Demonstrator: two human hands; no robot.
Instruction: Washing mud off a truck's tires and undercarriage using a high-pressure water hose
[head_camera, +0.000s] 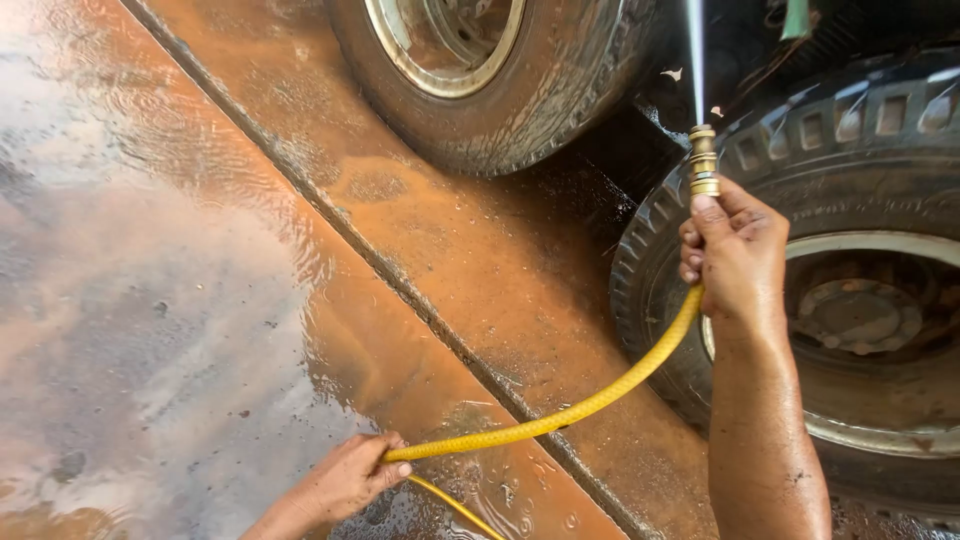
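My right hand (735, 255) grips the end of a yellow hose (590, 405) just below its brass nozzle (703, 160). A thin water jet (695, 55) shoots straight up from the nozzle toward the dark underside of the vehicle. My left hand (345, 480) is closed around the same hose lower down, near the bottom edge of the view, and the hose arcs between the two hands. The right hand is in front of a large dark tyre (850, 150).
A second muddy tyre (520, 110) with a metal rim (445, 45) stands at the top centre. The ground is wet concrete (150, 300) covered in reddish muddy water. A dirt-filled groove (400, 290) runs diagonally across it.
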